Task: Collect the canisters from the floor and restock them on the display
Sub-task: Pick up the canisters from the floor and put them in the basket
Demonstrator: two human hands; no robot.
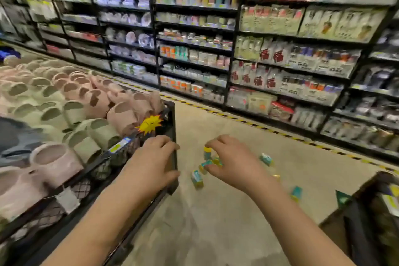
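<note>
Right hand: we see the right hand stretched out over the beige concrete floor, palm down, its fingers bent into a loose claw with the tips pointing downward.
Canisters: small teal-and-yellow canisters lie scattered on the floor, most of them tipped on their sides. Motion blur keeps us from reading their labels.
Canisters at the right fingers: a yellow-capped canister shows just under the forefinger tip, and two more peek out between forefinger and thumb. We cannot tell whether the fingers pinch any of them or only hang in front of them.
Canisters apart from the hand: one lies just left of the thumb, a far teal canister sits beyond the knuckles, and a near teal canister lies beside the right forearm.
Left hand: the left hand is at the near corner of the black wire-mesh display bin, fingers curved, with fingertips and thumb at the corner post. We cannot tell whether it grips the post. No canister touches it.
Bin contents: pink and pale green foam slippers fill the bin in rows, and a yellow starburst tag sits at its rim.
Backdrop: tall black metal shelves packed with goods stand behind black-and-yellow striped floor tape.
Lower right: the corner of a second dark bin.
</note>
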